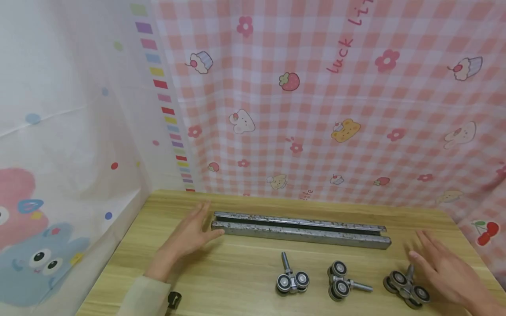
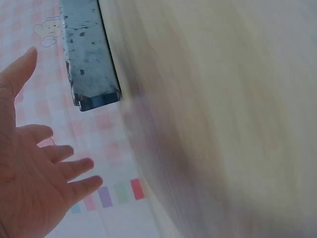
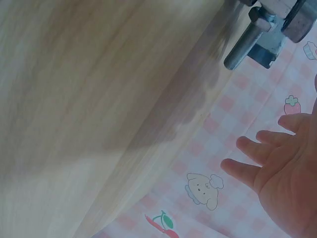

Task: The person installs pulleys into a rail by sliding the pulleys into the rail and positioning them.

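Note:
A scuffed grey metal channel rail with a long dark slot lies across the back of the wooden table. My left hand is beside its left end, fingers extended; in the left wrist view that hand has spread fingers and holds nothing, with the rail end close by. In front of the rail lie three trolley rollers with bolts: one left, one in the middle, one right. Near the right roller's bolt my right hand has its fingers outstretched, its palm bare.
A small black object, partly hidden by the left sleeve, lies at the table's front left. Behind the table hangs a pink checked cloth; a white printed cloth hangs on the left.

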### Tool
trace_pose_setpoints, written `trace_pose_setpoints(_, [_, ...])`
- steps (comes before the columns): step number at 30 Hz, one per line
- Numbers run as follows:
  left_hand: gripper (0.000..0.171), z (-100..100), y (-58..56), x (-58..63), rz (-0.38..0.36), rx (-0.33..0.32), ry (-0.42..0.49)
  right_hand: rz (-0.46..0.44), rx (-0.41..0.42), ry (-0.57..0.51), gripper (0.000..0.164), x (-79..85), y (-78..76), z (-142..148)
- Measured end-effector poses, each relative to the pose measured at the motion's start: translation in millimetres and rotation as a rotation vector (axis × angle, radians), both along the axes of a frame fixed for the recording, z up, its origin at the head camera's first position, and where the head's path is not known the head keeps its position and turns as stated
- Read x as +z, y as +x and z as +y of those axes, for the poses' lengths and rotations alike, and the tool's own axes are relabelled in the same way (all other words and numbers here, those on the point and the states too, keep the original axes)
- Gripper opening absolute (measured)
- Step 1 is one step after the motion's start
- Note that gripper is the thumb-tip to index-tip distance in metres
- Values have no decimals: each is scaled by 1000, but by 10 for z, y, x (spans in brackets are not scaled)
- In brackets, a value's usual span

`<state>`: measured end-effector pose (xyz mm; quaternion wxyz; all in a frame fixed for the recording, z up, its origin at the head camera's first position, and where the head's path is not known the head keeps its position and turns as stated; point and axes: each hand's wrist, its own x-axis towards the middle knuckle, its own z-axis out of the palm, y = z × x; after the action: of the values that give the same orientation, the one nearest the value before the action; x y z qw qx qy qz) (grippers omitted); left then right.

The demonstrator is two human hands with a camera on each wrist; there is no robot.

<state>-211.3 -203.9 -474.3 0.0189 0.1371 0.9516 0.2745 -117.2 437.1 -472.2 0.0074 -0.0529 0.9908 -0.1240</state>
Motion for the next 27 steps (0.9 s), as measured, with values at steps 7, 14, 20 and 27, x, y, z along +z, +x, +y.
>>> trace_pose_setpoints(7, [105,71,-28,-4,-48,-15,89,-37,-6,5,74,-5,-19,-38])
trace_pose_setpoints(14, [97,132,-61,7,-78,-25,130,-51,-5,-2,69,-2,23,-93])
trace_pose_setpoints(20, [86,174,-105,14,-46,-54,114,-92,-26,-1,71,-6,17,-123])
trace_pose_setpoints(27, [77,225,-152,33,-47,-51,126,-108,-28,-1,70,-7,-1,-151])
